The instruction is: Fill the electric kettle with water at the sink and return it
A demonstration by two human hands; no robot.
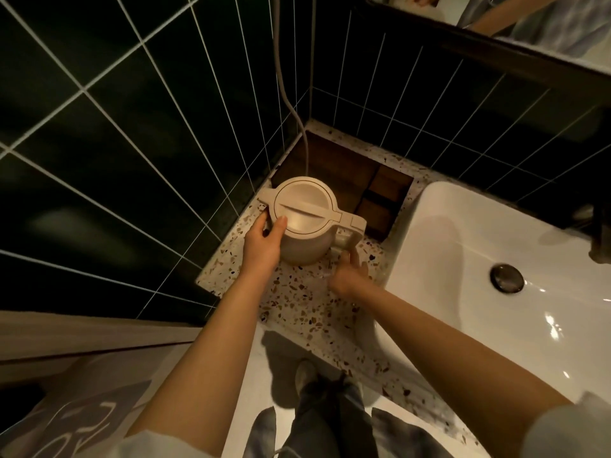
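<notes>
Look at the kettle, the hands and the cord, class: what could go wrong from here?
The cord hangs down the wall behind the kettle; lifting could snag it. The lid is on, so it must come off before filling. The right hand is only near the handle, so a weak hold could let it slip.

Dark tiled wall [132, 127], mirror [529, 18], terrazzo counter [297, 299], wooden tray [347, 166].

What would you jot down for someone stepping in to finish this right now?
Left hand: on the kettle at its lid rim, spout side.
Right hand: at the bottom of the kettle's handle, grip unclear.
Kettle: upright on the speckled counter, lid on, left of the sink.
Done: cannot tell if it is filled.
Left: check the water level; fill at the sink if needed.
</notes>
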